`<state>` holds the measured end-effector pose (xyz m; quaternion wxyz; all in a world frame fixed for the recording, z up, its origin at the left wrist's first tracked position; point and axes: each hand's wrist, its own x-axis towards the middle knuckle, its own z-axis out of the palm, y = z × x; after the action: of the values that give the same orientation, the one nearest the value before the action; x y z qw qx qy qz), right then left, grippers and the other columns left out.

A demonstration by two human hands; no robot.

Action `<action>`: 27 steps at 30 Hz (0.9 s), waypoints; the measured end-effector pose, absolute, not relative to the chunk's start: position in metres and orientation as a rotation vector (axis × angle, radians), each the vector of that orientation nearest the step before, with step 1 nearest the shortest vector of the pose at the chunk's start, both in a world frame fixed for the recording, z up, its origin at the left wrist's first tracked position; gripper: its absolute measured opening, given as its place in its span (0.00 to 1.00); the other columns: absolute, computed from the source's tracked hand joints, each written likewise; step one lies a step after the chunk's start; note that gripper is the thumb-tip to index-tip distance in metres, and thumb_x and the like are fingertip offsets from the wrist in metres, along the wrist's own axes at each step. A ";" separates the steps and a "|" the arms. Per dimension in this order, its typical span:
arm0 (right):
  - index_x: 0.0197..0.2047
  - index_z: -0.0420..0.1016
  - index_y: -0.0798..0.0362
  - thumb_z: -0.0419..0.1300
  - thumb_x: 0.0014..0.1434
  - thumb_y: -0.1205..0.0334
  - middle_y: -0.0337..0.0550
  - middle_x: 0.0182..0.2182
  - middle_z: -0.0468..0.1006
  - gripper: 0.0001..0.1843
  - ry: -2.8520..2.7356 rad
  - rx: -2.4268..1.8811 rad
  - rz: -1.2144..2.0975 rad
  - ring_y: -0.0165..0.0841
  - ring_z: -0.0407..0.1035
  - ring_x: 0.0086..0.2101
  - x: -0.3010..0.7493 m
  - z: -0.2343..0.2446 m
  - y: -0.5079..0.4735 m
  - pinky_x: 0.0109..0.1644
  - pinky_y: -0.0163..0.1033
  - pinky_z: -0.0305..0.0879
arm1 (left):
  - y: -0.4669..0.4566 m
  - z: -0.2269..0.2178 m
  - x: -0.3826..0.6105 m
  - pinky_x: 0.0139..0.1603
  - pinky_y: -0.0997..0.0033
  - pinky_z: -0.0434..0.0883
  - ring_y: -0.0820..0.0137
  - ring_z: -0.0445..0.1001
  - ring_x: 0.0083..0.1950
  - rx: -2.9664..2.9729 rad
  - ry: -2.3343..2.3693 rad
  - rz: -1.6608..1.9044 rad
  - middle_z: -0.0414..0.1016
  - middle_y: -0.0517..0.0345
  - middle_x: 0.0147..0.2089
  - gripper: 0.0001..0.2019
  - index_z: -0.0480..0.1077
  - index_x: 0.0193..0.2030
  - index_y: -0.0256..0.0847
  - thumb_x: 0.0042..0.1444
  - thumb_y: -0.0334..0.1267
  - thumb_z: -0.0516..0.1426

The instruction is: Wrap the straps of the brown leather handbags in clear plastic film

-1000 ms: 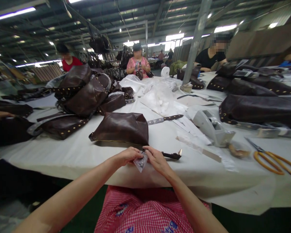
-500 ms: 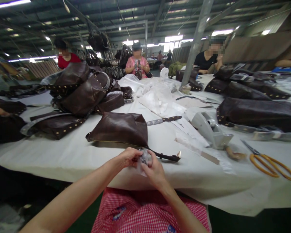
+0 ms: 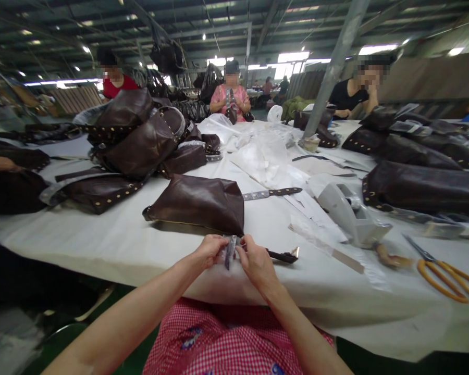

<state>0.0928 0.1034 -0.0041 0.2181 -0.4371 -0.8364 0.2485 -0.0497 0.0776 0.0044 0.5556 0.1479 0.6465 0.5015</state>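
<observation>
Between my two hands, in front of the table's near edge, is a small piece of clear plastic wrap around something dark and narrow. My left hand pinches its left side, and my right hand grips the right side. Just beyond them a dark brown leather bag lies on its side on the white-covered table. A dark strap with a shiny metal buckle sticks out to the right, partly hidden behind my right hand. Another studded strap extends from the bag's right end.
Scissors with orange handles and a grey tape dispenser lie to the right. Brown studded bags are piled at left and right. Plastic sheets cover the middle. Several people sit around the table; a metal post rises behind.
My fingers have shifted on the plastic wrap, which now stands more upright and tighter around the dark piece. The whole view has moved slightly, so things appear further right.
</observation>
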 end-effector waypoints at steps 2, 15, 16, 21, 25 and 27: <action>0.40 0.66 0.50 0.53 0.63 0.58 0.46 0.28 0.78 0.06 -2.238 -1.221 0.752 0.41 0.74 0.31 0.089 -0.006 0.103 0.33 0.37 0.56 | 0.078 0.004 -0.049 0.21 0.74 0.66 0.75 0.66 0.17 0.354 1.537 1.212 0.69 0.63 0.17 0.10 0.67 0.24 0.37 0.46 0.35 0.65; 0.38 0.64 0.52 0.58 0.61 0.57 0.42 0.25 0.78 0.08 -2.131 -1.325 0.582 0.38 0.74 0.28 0.064 -0.012 0.105 0.29 0.35 0.54 | 0.073 0.005 -0.062 0.21 0.77 0.64 0.78 0.64 0.18 0.382 1.429 1.238 0.67 0.65 0.17 0.10 0.66 0.20 0.36 0.44 0.31 0.65; 0.38 0.65 0.52 0.58 0.61 0.57 0.41 0.25 0.77 0.08 -2.138 -1.315 0.569 0.38 0.74 0.27 0.064 -0.012 0.106 0.29 0.35 0.54 | 0.073 0.007 -0.063 0.22 0.76 0.66 0.76 0.66 0.19 0.385 1.406 1.210 0.69 0.63 0.18 0.09 0.68 0.21 0.35 0.44 0.31 0.64; 0.36 0.69 0.52 0.54 0.64 0.62 0.41 0.25 0.76 0.06 -2.299 -1.108 0.427 0.36 0.72 0.27 0.073 -0.009 0.110 0.31 0.35 0.58 | 0.074 0.007 -0.067 0.24 0.75 0.69 0.75 0.69 0.19 0.395 1.387 1.133 0.72 0.59 0.17 0.08 0.70 0.20 0.34 0.44 0.25 0.64; 0.39 0.75 0.51 0.53 0.64 0.66 0.49 0.41 0.78 0.09 -2.388 -0.751 0.032 0.40 0.72 0.41 0.092 -0.004 0.121 0.46 0.43 0.65 | 0.078 0.001 -0.066 0.24 0.73 0.70 0.73 0.70 0.18 0.399 1.409 1.141 0.71 0.59 0.16 0.10 0.68 0.19 0.34 0.47 0.25 0.62; 0.42 0.76 0.50 0.55 0.62 0.68 0.52 0.52 0.73 0.10 -2.411 -0.590 -0.131 0.46 0.65 0.53 0.099 -0.003 0.132 0.58 0.54 0.59 | 0.079 -0.001 -0.064 0.23 0.73 0.70 0.72 0.71 0.18 0.408 1.424 1.157 0.72 0.59 0.16 0.10 0.68 0.20 0.35 0.49 0.24 0.60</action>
<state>0.0995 0.1315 -0.0030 0.3222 -0.2247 -0.9183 -0.0500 -0.0642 0.0791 -0.0010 0.5900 0.1752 0.6119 0.4968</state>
